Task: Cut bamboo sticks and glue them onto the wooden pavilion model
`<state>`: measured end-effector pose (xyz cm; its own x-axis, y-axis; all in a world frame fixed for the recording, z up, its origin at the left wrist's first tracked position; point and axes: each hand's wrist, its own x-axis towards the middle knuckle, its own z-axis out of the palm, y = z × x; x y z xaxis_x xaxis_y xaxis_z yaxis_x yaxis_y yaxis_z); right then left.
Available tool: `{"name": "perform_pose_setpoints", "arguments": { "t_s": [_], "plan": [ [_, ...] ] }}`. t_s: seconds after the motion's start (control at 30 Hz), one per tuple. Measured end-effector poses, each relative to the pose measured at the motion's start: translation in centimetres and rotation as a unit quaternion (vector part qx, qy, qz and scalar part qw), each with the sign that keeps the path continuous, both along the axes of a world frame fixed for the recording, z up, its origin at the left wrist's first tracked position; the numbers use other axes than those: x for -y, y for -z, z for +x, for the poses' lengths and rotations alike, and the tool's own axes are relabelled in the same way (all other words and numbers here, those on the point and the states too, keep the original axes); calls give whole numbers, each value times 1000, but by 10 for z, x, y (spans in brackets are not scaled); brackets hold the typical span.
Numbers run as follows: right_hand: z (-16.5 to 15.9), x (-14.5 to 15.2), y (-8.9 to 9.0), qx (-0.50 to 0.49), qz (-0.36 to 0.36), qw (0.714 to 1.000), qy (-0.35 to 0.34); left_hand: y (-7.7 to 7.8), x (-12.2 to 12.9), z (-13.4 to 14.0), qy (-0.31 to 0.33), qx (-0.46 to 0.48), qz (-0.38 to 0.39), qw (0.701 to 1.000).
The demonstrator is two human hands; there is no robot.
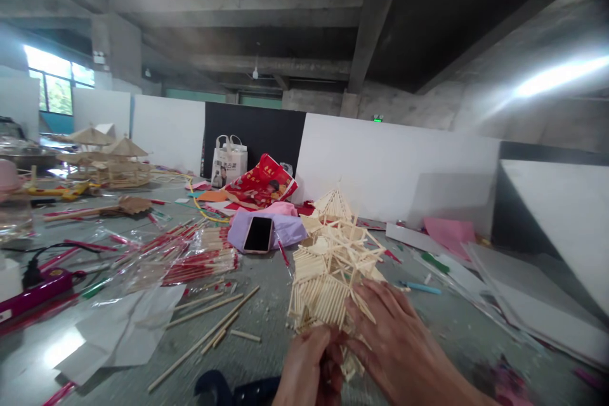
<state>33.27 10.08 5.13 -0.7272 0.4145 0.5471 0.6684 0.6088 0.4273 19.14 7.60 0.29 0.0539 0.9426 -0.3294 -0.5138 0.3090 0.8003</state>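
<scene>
A pavilion-like model of pale wooden sticks (328, 266) stands on the grey table, with a pointed roof at its far end and slatted panels in front. My left hand (309, 361) is at its near lower edge, fingers curled in a pinch; whatever lies between them is hidden. Across the model's right front rests my right hand (399, 336), its fingers stretched over the slats and its thumb reaching towards the left hand. Left of the model lie loose wooden sticks (204, 336). A dark blue object (228, 390), partly cut off, is beside my left wrist.
Behind the model lie a phone (258, 235) on purple paper and a red printed bag (264, 184). Bundled red-tipped sticks (204, 260), white paper (118, 330) and a purple power strip (38, 295) are leftward. White boards (542, 304) and a blue pen-like item (421, 287) lie right.
</scene>
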Motion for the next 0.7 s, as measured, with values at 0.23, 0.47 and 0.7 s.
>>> {"name": "perform_pose_setpoints", "arguments": {
  "t_s": [0.23, 0.47, 0.7],
  "plan": [
    [0, -2, 1, -1, 29, 1000, -8, -6, 3, 1, -6, 3, 9, 1000],
    [0, -5, 7, -22, 40, 999, -13, -3, 2, -1, 3, 11, 9, 1000],
    [-5, -1, 0, -51, 50, 997, -12, -1, 2, -3, 14, 31, 21, 999]
  ]
}}
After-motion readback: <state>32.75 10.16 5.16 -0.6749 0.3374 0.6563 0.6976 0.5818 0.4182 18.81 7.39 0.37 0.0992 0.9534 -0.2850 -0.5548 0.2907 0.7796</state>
